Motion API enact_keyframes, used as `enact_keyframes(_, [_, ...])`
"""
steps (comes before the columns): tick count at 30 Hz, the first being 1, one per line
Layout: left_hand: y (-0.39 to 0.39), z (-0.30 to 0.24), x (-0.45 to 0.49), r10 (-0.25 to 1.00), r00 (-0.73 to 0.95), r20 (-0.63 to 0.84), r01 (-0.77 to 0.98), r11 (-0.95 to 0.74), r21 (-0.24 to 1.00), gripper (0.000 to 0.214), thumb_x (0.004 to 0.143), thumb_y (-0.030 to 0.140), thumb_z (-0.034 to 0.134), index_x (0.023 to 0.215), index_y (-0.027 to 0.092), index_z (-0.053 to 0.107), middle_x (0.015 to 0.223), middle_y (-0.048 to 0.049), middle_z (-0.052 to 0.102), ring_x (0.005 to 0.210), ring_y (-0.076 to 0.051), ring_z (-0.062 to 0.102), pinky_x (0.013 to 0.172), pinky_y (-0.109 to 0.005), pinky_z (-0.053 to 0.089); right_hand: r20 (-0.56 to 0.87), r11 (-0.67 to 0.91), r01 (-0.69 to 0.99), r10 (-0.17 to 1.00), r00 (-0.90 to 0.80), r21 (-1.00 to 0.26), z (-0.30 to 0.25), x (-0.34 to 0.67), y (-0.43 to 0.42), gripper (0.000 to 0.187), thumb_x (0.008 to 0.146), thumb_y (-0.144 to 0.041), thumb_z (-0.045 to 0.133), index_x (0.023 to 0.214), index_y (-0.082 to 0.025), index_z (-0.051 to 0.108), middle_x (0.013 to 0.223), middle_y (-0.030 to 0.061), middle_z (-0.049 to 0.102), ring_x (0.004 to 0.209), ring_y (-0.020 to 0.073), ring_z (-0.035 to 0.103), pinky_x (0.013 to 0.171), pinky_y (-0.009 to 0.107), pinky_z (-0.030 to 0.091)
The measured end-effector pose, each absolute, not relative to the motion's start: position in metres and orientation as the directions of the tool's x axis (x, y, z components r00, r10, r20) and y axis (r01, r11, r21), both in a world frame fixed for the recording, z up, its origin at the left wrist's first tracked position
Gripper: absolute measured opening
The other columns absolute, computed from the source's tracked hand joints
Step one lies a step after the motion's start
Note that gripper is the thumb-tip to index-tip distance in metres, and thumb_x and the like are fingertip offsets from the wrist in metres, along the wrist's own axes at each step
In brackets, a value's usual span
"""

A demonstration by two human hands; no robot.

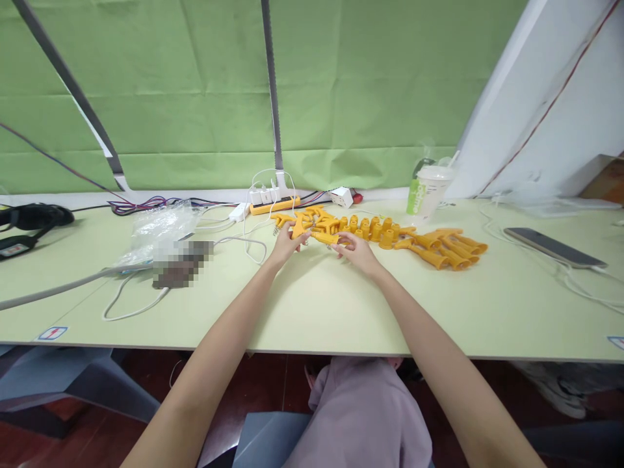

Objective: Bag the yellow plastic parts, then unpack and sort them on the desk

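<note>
Both my arms reach forward over a pale green table [312,305]. My left hand [287,242] is closed around an orange plastic handle-shaped part [298,229] at the left end of a pile of orange parts. My right hand [355,250] pinches a short orange tube-like part [327,238] between thumb and fingers, just right of the left hand. Behind both hands lie more orange handle parts [322,221], a cluster of small orange cone-shaped pieces [373,229], and to the right several long orange nozzles [451,248].
A plastic drink cup [429,190] stands behind the nozzles. A phone [554,247] on a cable lies at the right. A yellow power strip [273,205] with white chargers and cables sits at the back. A clear plastic bag [158,234] lies at left; black gear [32,218] far left.
</note>
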State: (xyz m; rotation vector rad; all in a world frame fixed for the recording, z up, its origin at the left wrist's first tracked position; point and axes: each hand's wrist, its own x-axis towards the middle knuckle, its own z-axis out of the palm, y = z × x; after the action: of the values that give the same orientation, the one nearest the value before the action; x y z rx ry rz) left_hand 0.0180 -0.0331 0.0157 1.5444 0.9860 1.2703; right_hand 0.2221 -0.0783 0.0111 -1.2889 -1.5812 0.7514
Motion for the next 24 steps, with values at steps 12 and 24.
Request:
enact_keyframes(12, [-0.033, 0.014, 0.021, 0.949, 0.128, 0.289, 0.069, -0.299, 0.952, 0.046, 0.068, 0.041, 0.073, 0.095, 0.019, 0.042, 0.056, 0.0076, 0.053, 0.041, -0.005, 0.044, 0.044, -0.018, 0.036, 0.270, 0.255, 0.402, 0.963, -0.022, -0.879, 0.010, 0.222, -0.077, 0.043, 0.071, -0.041, 0.067, 0.107, -0.018, 0.056, 0.102, 0.0066, 0.064, 0.059, 0.0105, 0.062, 0.058, 0.025, 0.050])
enact_keyframes(24, [-0.035, 0.025, 0.013, 0.911, 0.214, 0.351, -0.086, -0.340, 0.936, 0.030, 0.081, 0.046, 0.059, 0.087, 0.019, 0.046, 0.059, 0.0038, 0.057, 0.050, -0.008, 0.052, 0.051, -0.019, 0.043, 0.205, 0.206, 0.347, 0.978, -0.038, -0.915, 0.018, 0.222, -0.082, 0.039, 0.076, -0.048, 0.062, 0.095, -0.014, 0.063, 0.083, 0.0065, 0.070, 0.054, 0.0085, 0.055, 0.058, 0.023, 0.049])
